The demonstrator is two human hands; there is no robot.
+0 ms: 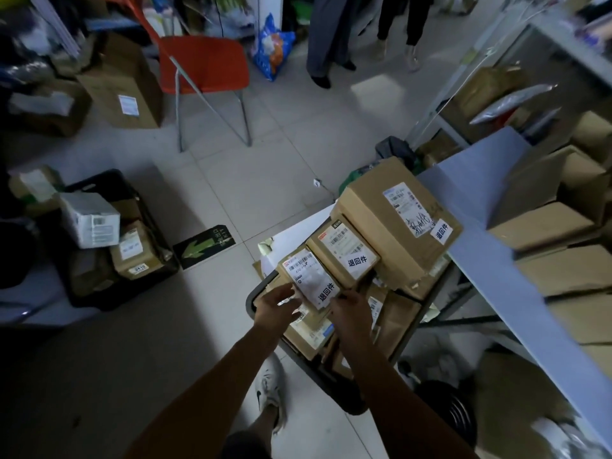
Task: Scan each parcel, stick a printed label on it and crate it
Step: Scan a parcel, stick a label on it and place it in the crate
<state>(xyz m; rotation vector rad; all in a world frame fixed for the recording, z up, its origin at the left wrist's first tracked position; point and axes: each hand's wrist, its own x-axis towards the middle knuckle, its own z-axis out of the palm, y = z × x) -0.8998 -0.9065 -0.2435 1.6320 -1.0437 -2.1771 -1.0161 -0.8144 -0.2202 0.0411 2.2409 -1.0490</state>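
Both hands flank the small parcel's near edge atop the crate.

A parcel sorting room in a small courier depot.
Labelled cardboard boxes fill a crate beside the grey shelf rack; more boxes lie under this rack, and left of it a black crate stands on the tiled floor.

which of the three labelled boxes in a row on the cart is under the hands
The smallest box, at the row's near end; the left hand and right hand touch it, while the other two sit farther back.
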